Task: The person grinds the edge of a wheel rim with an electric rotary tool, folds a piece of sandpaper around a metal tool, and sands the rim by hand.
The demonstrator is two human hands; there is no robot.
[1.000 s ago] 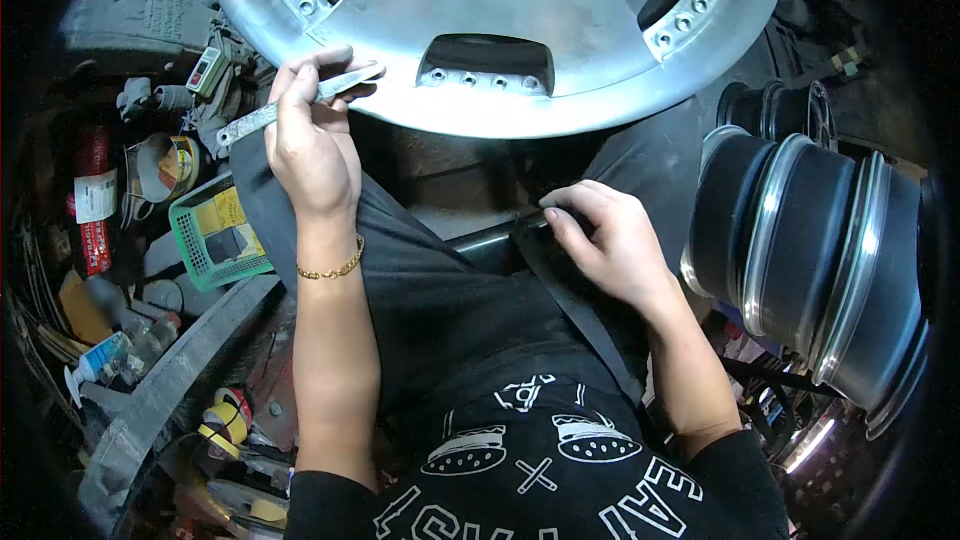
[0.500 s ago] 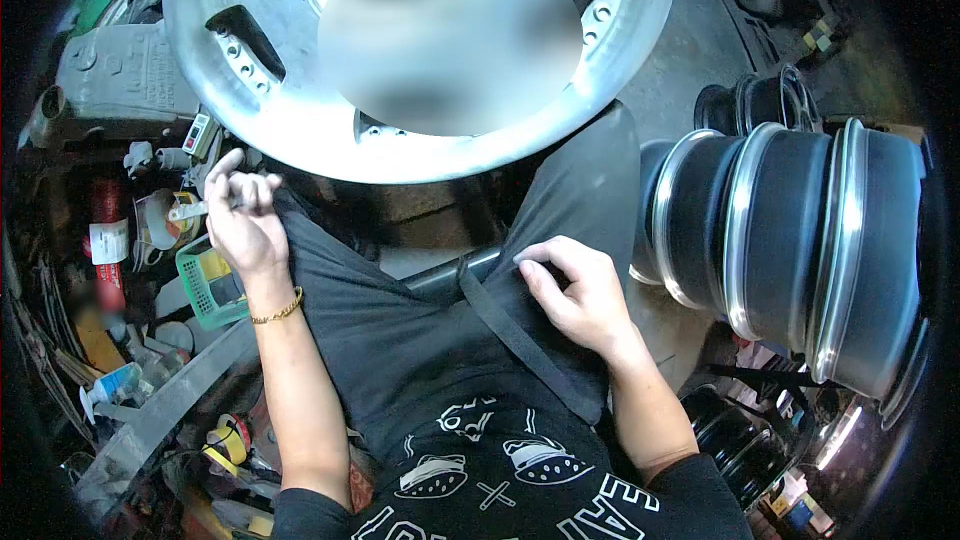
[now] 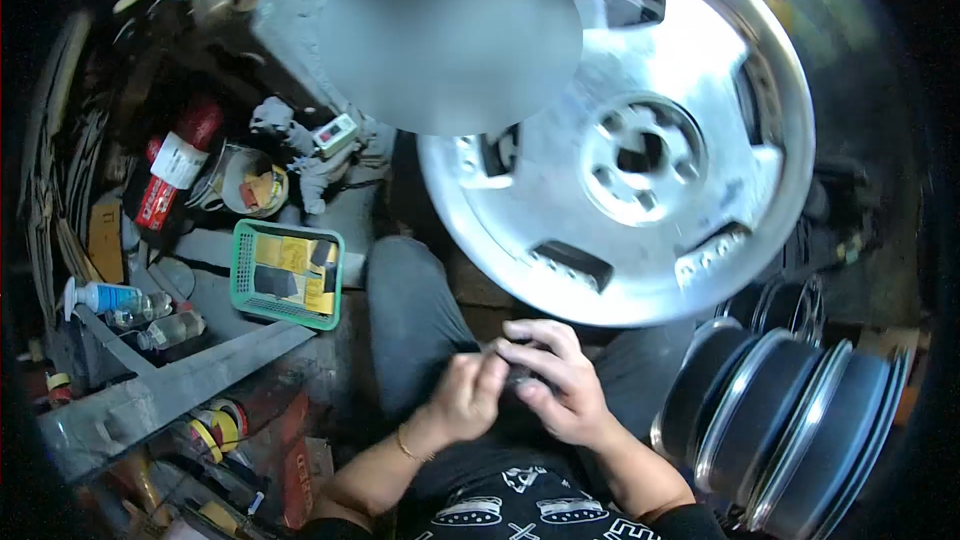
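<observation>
My left hand (image 3: pixel 468 398) and my right hand (image 3: pixel 562 380) meet over my lap, just below the rim of a silver alloy wheel (image 3: pixel 560 220). The fingers of my left hand are closed. My right hand's fingers curl toward the left hand. A small dark piece (image 3: pixel 518 376) shows between them, too blurred and covered to name. The wheel's face is turned up toward me, with spokes, a hub and bolt holes. A blurred oval hides part of its upper left side.
To the left, a green plastic basket (image 3: pixel 338 305) holds yellow and dark sheets of sandpaper (image 3: pixel 278 282). A bucket (image 3: pixel 226 180), bottles (image 3: pixel 110 298) and a metal beam (image 3: pixel 190 380) are around it. Several dark wheel barrels (image 3: pixel 775 410) stand at my right.
My left hand has come from the far left, where it held a small pale piece, to my right hand over the lap. My view has turned left, so the wheel appears farther right.
</observation>
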